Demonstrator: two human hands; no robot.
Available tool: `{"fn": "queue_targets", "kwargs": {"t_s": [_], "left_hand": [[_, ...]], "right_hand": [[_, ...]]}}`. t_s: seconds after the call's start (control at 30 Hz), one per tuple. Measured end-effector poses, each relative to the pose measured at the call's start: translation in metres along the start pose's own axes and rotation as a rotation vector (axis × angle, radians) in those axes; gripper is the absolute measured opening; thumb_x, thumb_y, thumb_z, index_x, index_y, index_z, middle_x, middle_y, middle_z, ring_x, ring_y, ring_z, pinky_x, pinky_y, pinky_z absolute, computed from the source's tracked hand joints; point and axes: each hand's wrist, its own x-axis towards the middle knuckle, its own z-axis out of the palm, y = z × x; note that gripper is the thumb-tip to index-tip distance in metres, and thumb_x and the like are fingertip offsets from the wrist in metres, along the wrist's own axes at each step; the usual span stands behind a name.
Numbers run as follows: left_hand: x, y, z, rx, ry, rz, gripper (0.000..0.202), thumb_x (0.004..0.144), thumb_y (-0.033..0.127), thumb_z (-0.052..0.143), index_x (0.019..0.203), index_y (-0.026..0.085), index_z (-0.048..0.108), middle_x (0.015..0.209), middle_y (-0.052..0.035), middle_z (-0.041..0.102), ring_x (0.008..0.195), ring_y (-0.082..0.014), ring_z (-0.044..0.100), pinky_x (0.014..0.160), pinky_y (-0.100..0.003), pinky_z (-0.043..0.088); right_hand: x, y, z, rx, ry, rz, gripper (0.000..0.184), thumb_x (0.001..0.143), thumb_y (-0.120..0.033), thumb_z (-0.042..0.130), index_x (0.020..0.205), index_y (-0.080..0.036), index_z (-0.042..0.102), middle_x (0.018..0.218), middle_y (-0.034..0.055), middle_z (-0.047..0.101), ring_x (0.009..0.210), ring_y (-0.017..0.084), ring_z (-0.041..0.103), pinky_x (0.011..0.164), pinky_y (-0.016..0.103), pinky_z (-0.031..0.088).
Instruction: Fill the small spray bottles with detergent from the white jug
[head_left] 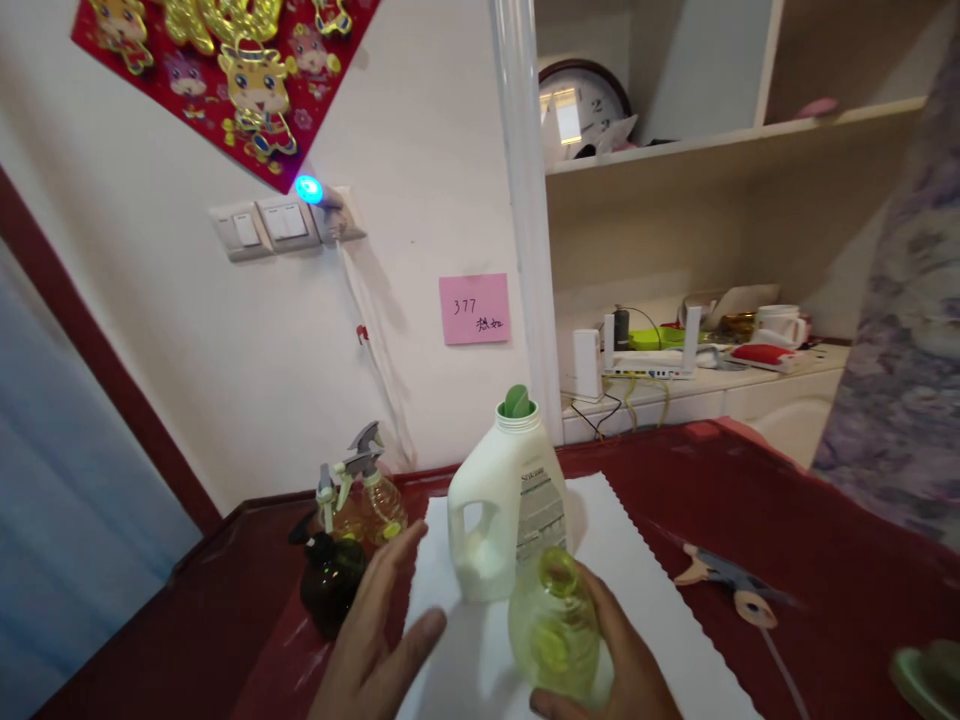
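Observation:
My right hand (622, 665) is wrapped round a clear yellow-green bottle (553, 625) with no cap, held low over a white cloth (660, 610). Just behind it stands a white jug (504, 510) with a handle hole, a label and a green spout, its cap off. My left hand (379, 640) hovers open beside the jug, fingers stretched out, holding nothing. It is closest to a dark brown bottle (330, 585).
Two amber spray bottles (371, 495) stand at the back left of the dark red table (825, 540). A spray-trigger head (731, 580) lies right of the cloth. A green object (930, 675) sits at the right edge. Behind are a wall, switches, a pink note and cluttered shelves.

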Motion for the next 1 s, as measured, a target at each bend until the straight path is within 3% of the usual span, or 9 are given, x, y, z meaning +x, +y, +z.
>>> {"fn": "queue_targets", "kwargs": {"t_s": [0.1, 0.27, 0.43, 0.67, 0.8, 0.87, 1.0], "left_hand": [[0.042, -0.002, 0.014, -0.032, -0.005, 0.011, 0.066, 0.09, 0.053, 0.062, 0.146, 0.022, 0.047, 0.16, -0.0145, 0.043, 0.151, -0.0327, 0.032, 0.124, -0.054, 0.024], [0.088, -0.007, 0.042, -0.209, -0.121, 0.011, 0.058, 0.085, 0.05, 0.07, 0.129, 0.014, 0.059, 0.135, -0.0173, 0.065, 0.125, -0.0327, 0.061, 0.106, -0.045, 0.047], [0.102, -0.009, 0.057, -0.217, -0.09, -0.031, 0.051, 0.079, 0.051, 0.076, 0.108, 0.01, 0.067, 0.1, -0.0113, 0.076, 0.088, -0.0267, 0.068, 0.077, -0.035, 0.054], [0.097, -0.01, 0.068, -0.243, 0.032, -0.028, 0.052, 0.069, 0.053, 0.083, 0.097, 0.013, 0.065, 0.084, -0.0046, 0.072, 0.073, -0.0221, 0.064, 0.064, -0.03, 0.05], [0.089, 0.006, 0.049, -0.239, 0.086, -0.043, 0.055, 0.064, 0.054, 0.085, 0.098, 0.015, 0.065, 0.078, -0.002, 0.07, 0.068, -0.0214, 0.063, 0.06, -0.029, 0.05], [0.084, 0.019, 0.028, -0.221, 0.099, -0.052, 0.06, 0.063, 0.055, 0.084, 0.104, 0.015, 0.064, 0.08, -0.0023, 0.072, 0.068, -0.0214, 0.064, 0.059, -0.029, 0.05], [0.075, 0.042, -0.022, 0.031, 0.165, -0.079, 0.064, 0.061, 0.062, 0.082, 0.105, 0.018, 0.067, 0.077, -0.0025, 0.075, 0.068, -0.0263, 0.068, 0.055, -0.03, 0.052]], "right_hand": [[0.004, 0.006, -0.005, -0.042, 0.148, -0.042, 0.091, 0.058, -0.02, 0.078, 0.144, -0.027, 0.049, 0.142, 0.009, 0.064, 0.131, 0.037, 0.059, 0.108, 0.047, 0.051], [0.01, 0.017, -0.008, -0.041, 0.263, -0.066, 0.089, 0.063, -0.024, 0.078, 0.145, -0.027, 0.044, 0.142, 0.0083, 0.063, 0.131, 0.035, 0.059, 0.108, 0.045, 0.052], [0.017, 0.016, -0.009, -0.003, 0.303, -0.042, 0.081, 0.068, -0.03, 0.075, 0.143, -0.026, 0.044, 0.144, 0.0082, 0.061, 0.135, 0.035, 0.055, 0.112, 0.048, 0.047], [0.025, 0.01, -0.01, 0.128, 0.346, -0.043, 0.081, 0.072, -0.039, 0.073, 0.144, -0.025, 0.039, 0.147, 0.0124, 0.057, 0.136, 0.036, 0.052, 0.113, 0.054, 0.043], [0.035, 0.001, -0.022, 0.138, 0.378, -0.044, 0.083, 0.073, -0.042, 0.074, 0.145, -0.025, 0.034, 0.145, 0.0147, 0.056, 0.134, 0.036, 0.054, 0.112, 0.054, 0.044], [0.042, -0.007, -0.028, 0.137, 0.375, -0.032, 0.086, 0.072, -0.041, 0.075, 0.145, -0.025, 0.033, 0.146, 0.0163, 0.055, 0.134, 0.036, 0.054, 0.113, 0.055, 0.042], [0.06, -0.023, -0.031, 0.183, 0.291, -0.053, 0.086, 0.072, -0.037, 0.075, 0.145, -0.024, 0.031, 0.148, 0.0167, 0.052, 0.135, 0.033, 0.053, 0.114, 0.053, 0.04]]}}
